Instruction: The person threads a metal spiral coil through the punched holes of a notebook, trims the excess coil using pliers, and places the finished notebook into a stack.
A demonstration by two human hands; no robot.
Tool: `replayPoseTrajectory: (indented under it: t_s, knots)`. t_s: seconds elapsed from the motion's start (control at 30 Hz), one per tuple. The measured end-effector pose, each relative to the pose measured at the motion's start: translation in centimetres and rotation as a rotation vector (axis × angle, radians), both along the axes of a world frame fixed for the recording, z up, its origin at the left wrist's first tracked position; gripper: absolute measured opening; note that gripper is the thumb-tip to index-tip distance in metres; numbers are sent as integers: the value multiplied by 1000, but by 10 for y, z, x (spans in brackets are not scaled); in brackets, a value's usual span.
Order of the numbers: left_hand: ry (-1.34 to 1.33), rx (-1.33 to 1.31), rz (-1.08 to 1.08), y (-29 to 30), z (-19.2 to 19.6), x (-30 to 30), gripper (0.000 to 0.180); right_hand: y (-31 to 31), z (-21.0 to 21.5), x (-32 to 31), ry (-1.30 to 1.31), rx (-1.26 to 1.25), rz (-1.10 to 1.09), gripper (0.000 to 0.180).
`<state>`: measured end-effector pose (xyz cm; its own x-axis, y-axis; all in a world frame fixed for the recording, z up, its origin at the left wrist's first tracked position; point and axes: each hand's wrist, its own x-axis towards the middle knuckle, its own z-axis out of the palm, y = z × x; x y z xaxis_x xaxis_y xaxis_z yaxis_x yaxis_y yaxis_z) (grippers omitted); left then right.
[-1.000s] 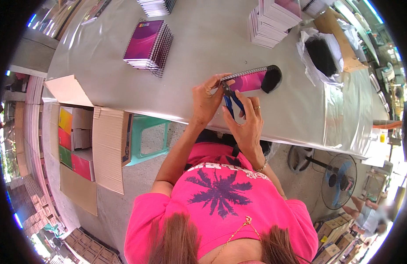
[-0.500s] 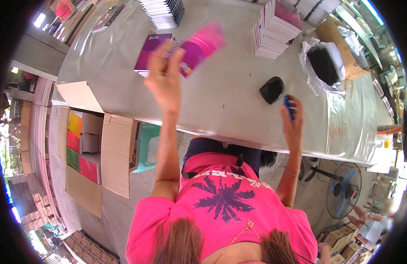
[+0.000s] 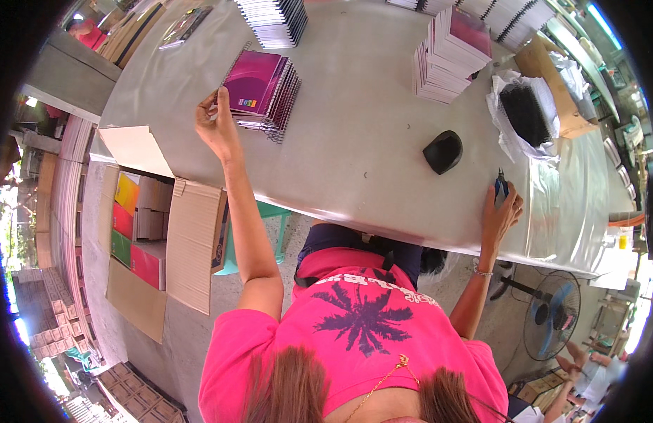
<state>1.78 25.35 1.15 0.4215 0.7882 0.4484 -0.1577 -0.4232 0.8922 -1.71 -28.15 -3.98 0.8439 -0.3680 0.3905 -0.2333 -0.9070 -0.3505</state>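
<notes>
1. Head view, landmark: black rounded block [image 3: 443, 152], on the grey-covered table [image 3: 340, 155].
2. Purple notebooks [image 3: 253, 82]: piled left of the block and slightly farther out; top cover lies face up, its spiral along the left, more coils showing lower down at the right.
3. Left hand [image 3: 217, 127]: well left of the block, at the pile's near left corner. Fingers bent; I can't tell from here whether they pinch the top cover.
4. Right hand [image 3: 501, 211]: right of the block, nearer the wearer, fingers closed around blue-handled pliers [image 3: 501, 180], dark tips pointing away.
5. Beyond the block: pale-paged stack [image 3: 439, 70]. Beyond and right: black coils [image 3: 525, 115] in white wrap [image 3: 501, 130].
</notes>
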Motion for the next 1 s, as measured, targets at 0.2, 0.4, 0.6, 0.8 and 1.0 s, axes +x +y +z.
replayPoseTrajectory:
  t_s: [0.2,0.4,0.6,0.8,1.0]
  knots:
    - [-14,-100,-83,8,-23,9,37,18,28,24,-15,88,66,52]
    - [45,-102,-67,-1,-20,3,42,41,71,96,-281,249,496,37]
    - [156,131,22,-8,-6,-11,49,96,145,178,-362,639,632,55]
    - [116,363,191,-21,14,-24,24,85,154,240,125,691,599,59]
    - [-17,380,98,-61,47,-23,13,75,159,243,-57,895,603,38]
